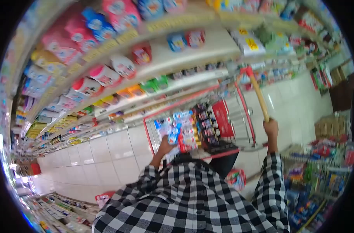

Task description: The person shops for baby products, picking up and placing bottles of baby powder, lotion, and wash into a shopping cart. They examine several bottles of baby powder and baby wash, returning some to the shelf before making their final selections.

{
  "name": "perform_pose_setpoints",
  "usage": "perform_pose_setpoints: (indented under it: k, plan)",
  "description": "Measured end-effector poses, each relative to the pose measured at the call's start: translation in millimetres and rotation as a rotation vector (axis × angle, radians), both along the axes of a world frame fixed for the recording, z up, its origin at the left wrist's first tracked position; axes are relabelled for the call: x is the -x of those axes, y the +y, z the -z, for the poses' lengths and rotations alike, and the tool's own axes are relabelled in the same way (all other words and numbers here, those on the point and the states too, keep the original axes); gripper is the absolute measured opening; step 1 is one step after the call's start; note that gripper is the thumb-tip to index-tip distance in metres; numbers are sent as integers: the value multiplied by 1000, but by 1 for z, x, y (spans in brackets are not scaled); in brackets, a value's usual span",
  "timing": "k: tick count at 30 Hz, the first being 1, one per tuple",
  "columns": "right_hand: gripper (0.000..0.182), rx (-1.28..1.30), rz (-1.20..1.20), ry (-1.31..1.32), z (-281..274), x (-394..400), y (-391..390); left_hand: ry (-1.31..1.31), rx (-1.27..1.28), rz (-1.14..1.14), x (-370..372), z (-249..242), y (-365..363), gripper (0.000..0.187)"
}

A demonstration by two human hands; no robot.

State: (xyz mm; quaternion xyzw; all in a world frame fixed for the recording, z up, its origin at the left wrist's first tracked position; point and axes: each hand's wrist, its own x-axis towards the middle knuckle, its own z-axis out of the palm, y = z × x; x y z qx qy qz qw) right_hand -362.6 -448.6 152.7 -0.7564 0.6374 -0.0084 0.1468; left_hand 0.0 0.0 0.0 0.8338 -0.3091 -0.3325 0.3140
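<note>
A shopping cart (146, 134) with red edging stands in front of me. My right hand (270, 127) is closed round the end of its tan handle bar (258, 94). At the basket's near left side, my left hand (167, 146) has its fingers closed on a small blue-and-white container (173, 136), whose label is too blurred to read. Beside it in the cart lie colourful packs (189, 134) in red, white, yellow and blue. Several dark packs (206, 123) sit further right, next to a red panel (222, 118).
Long shelves (192, 54) run along the far side, holding pink, blue and red bottles (120, 15) and white tubs (123, 66). Pale floor tiles (107, 149) extend to the left. Cardboard boxes (330, 128) and crowded racks (305, 194) stand at the right.
</note>
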Motion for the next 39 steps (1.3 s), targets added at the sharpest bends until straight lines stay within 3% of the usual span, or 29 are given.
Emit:
perform_pose_setpoints:
  k: [2,3,8,19,22,24,26,28,30,33,35,37,39]
  plan:
    - [33,-17,7,0,23,3,-11,8,5,-16,9,18,-19,83]
    - [32,48,4,13,-38,-5,-12,19,54,-19,1,-29,-36,83]
    - [29,68,15,-43,-55,-15,6,40,81,-14,-13,-48,-47,86]
    - [26,129,-3,-37,-49,-6,1,90,82,-37,-9,-106,-52,89]
    - [36,98,-13,13,-59,-12,9,36,177,-35,-18,-127,-52,85]
    - [42,357,-70,-425,-21,-1,9,65,141,-99,-21,-155,-59,84]
    - [42,721,31,-592,-40,-39,40,-56,239,-124,-16,-204,-66,79]
    - [35,649,-62,-787,-73,-96,80,-30,341,-172,-14,-241,-76,75]
    - [30,93,-244,-1052,-104,-156,123,-43,381,-171,-8,-267,-83,74]
    - [38,-551,-506,-1180,-140,-226,174,-58,486,-187,0,-284,-96,75]
    - [47,-766,-659,-1293,-147,-255,194,-92,524,-181,7,-301,-101,76]
    - [52,-869,-606,-1286,-162,-270,208,-68,503,-170,12,-312,-100,78]
    - [54,-827,-607,-1339,-167,-279,212,-60,526,-205,16,-315,-98,80]
